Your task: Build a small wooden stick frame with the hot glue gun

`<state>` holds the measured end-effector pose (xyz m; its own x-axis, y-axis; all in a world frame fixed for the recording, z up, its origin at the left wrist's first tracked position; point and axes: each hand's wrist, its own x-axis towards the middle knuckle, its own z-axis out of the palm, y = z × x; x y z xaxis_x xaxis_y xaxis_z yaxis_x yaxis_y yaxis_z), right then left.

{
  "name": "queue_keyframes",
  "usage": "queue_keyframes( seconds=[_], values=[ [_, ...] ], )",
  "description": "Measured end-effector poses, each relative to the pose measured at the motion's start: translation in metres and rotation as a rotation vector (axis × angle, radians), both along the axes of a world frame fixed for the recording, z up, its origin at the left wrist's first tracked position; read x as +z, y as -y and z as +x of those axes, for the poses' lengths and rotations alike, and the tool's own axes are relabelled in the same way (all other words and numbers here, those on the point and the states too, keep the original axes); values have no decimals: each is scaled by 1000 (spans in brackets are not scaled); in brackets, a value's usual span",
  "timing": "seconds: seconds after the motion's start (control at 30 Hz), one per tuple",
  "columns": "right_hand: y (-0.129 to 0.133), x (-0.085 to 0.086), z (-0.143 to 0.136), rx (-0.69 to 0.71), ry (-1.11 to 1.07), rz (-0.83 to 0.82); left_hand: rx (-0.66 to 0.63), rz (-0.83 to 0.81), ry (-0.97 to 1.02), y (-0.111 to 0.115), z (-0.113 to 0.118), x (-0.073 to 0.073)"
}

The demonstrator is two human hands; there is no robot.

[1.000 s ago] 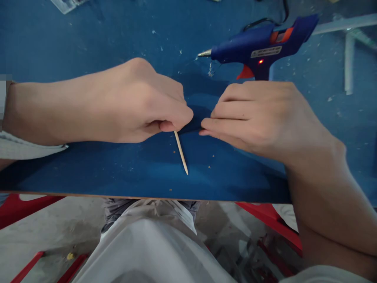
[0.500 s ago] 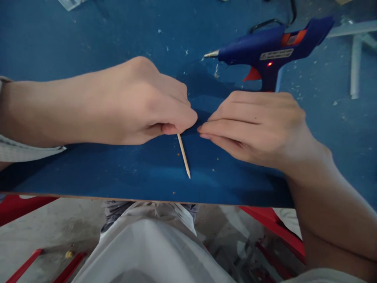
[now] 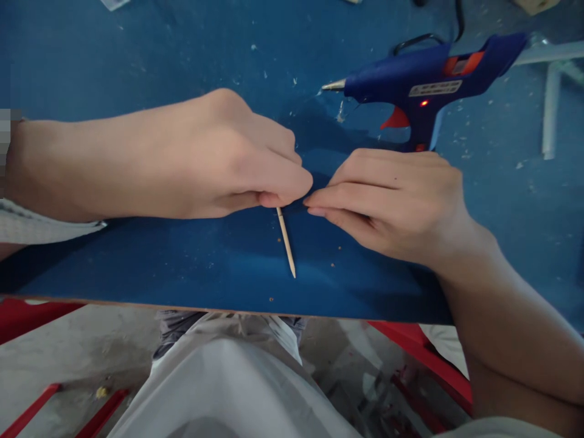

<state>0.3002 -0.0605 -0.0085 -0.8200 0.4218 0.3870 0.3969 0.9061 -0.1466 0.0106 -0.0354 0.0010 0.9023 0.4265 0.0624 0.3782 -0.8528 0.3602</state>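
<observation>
My left hand (image 3: 228,161) is closed, knuckles up, over the blue table. From under its fingers a thin wooden stick (image 3: 287,246) sticks out towards the table's front edge, its pointed end nearest me. A thin dark line crosses the stick just below my thumb. The stick's other end is hidden by the hand. Close by on the right, my right hand (image 3: 392,204) has its thumb and fingers pinched together, tips almost at the left hand. Anything between those fingertips is hidden or too small to make out.
A blue glue gun (image 3: 424,82) with a lit red light lies behind my right hand, its metal nozzle pointing left. A clear glue stick (image 3: 550,112) lies at the right. White glue wisps and small crumbs dot the blue table (image 3: 137,261). A black cord runs behind.
My right fingertips have come slightly closer to the left hand. The dark line on the stick now shows below my left thumb. The whole view has shifted a little.
</observation>
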Motion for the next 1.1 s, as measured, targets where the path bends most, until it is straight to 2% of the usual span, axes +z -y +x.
queue_keyframes(
  seconds=[0.1,0.27,0.47,0.63,0.77,0.9,1.1],
  values=[
    [0,-2,-1,8,-29,-7,-64,12,74,-1,0,-1],
    [1,-5,-4,23,-62,-24,-29,-37,21,0,5,0],
    [3,-6,-6,4,-41,3,-30,-42,76,0,3,-2],
    [3,-6,-5,85,-54,25,-31,-32,45,-3,5,-1],
    [4,-7,-8,82,-25,64,-11,-45,29,0,6,1],
    [7,-10,-17,131,-84,120,-13,-9,20,3,8,2],
    [2,-1,-7,121,43,34,-15,28,9,2,8,1]
  ],
)
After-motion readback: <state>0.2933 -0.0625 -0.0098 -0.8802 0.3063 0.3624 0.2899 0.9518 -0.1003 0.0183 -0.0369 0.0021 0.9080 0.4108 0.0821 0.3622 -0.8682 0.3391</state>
